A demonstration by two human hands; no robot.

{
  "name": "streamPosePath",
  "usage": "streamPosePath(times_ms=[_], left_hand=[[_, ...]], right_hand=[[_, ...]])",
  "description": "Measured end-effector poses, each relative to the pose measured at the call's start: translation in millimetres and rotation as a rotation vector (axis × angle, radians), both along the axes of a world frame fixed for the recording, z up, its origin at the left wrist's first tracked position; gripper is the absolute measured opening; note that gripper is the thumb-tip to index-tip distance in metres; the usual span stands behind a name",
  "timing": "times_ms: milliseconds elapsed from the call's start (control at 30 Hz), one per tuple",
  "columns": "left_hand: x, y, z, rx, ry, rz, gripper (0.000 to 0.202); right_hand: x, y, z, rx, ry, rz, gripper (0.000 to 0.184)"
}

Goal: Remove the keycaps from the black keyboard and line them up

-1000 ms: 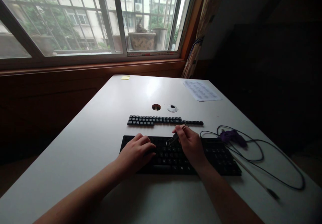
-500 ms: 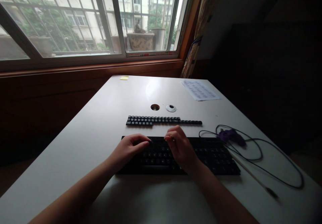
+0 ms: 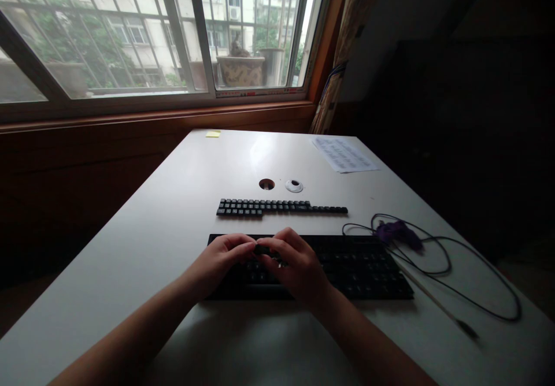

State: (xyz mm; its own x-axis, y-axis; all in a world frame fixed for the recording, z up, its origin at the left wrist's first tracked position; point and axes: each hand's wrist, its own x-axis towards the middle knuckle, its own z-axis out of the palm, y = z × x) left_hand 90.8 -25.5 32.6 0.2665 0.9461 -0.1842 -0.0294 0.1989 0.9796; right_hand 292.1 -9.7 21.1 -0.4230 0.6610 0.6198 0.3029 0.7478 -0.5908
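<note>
A black keyboard (image 3: 355, 264) lies on the white table (image 3: 173, 224) in front of me. Both my hands meet over its left-middle part. My left hand (image 3: 221, 262) is curled, its fingertips pinched at a small dark piece I cannot make out. My right hand (image 3: 295, 267) is closed beside it, fingertips touching the same spot; the small metal tool it held earlier is now mostly hidden in it. Beyond the keyboard, loose black keycaps (image 3: 277, 207) are laid out in neat rows.
A black cable (image 3: 455, 270) loops at the right, with a purple object (image 3: 394, 231) on it. A round cable hole (image 3: 266, 184) and its white cap (image 3: 293, 186) lie further back. A printed sheet (image 3: 342, 155) and a yellow note (image 3: 213, 134) sit near the window.
My right hand moved left and down from the keyboard's top edge to meet my left hand. The metal tool, in plain view a second ago, is now tucked in the hand.
</note>
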Motion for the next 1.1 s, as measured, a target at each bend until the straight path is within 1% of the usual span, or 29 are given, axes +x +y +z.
streamPosePath(times_ms=[267,467,567,633,767,833,933,1100], left_hand=[[-2,-1,1.6,-0.014,-0.041,-0.049,0.027],[-8,0,0.5,-0.013,-0.049,-0.109,0.024],[-10,1,-0.6,0.015,-0.024,-0.108,0.022],[-10,1,-1.4,0.062,0.003,-0.084,0.021],[-9,2,-1.8,0.13,0.042,-0.01,0.02],[-8,1,-1.4,0.143,0.067,-0.013,0.021],[-8,0,-0.9,0.145,0.086,-0.034,0.02],[-12,1,-1.2,0.131,0.109,-0.026,0.018]], right_hand=[[0,-1,1.7,0.053,-0.036,0.014,0.031],[5,3,0.7,-0.034,-0.058,0.137,0.041],[6,3,1.0,-0.052,-0.063,0.155,0.041],[5,3,2.3,-0.047,-0.032,0.135,0.039],[3,1,7.0,-0.027,0.03,0.035,0.027],[3,1,9.1,-0.029,0.033,0.012,0.023],[2,0,10.7,-0.06,0.045,0.022,0.02],[4,-1,11.8,-0.117,0.065,0.081,0.019]])
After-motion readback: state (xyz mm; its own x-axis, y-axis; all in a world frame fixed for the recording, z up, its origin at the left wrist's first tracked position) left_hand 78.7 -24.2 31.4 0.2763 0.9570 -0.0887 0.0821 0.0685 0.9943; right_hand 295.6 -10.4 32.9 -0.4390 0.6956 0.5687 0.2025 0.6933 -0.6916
